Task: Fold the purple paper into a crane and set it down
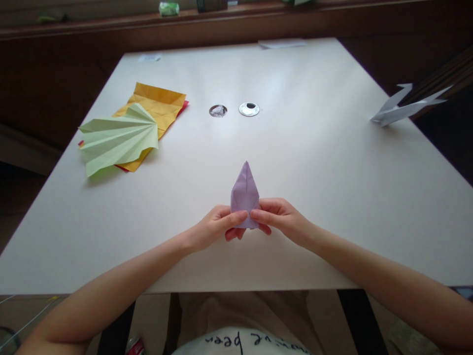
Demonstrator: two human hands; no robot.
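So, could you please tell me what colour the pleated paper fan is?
The fan is pale green, shown best in the head view.

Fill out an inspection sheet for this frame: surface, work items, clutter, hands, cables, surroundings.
Surface: pale table, with two round holes near the middle.
Work items: purple folded paper, point upward, pinched at its base.
Clutter: green pleated fan on orange sheets at left; white folded model at right edge; white papers at far edge.
Hands: left hand and right hand both grip the purple paper.
Cables: nothing seen.
Surroundings: dark wooden ledge behind the table.
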